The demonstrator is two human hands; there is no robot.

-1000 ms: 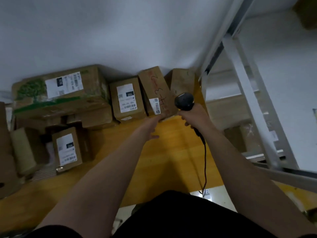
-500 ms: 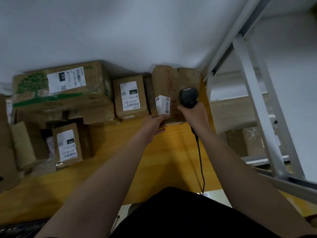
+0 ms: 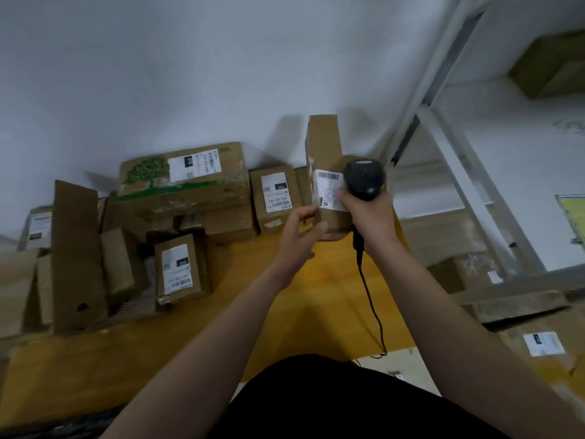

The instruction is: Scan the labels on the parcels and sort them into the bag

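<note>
On yellow table (image 3: 316, 296), label 102 (image 3: 276, 192), label 002 (image 3: 176, 269), scanner (image 3: 364, 179) in right hand (image 3: 368, 213).

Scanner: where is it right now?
In the head view the black scanner sits right of centre, gripped in the right hand, in front of the tall upright box, just right of that box's white label.

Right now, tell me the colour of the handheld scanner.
The scanner is black; the head view shows it best.
</note>
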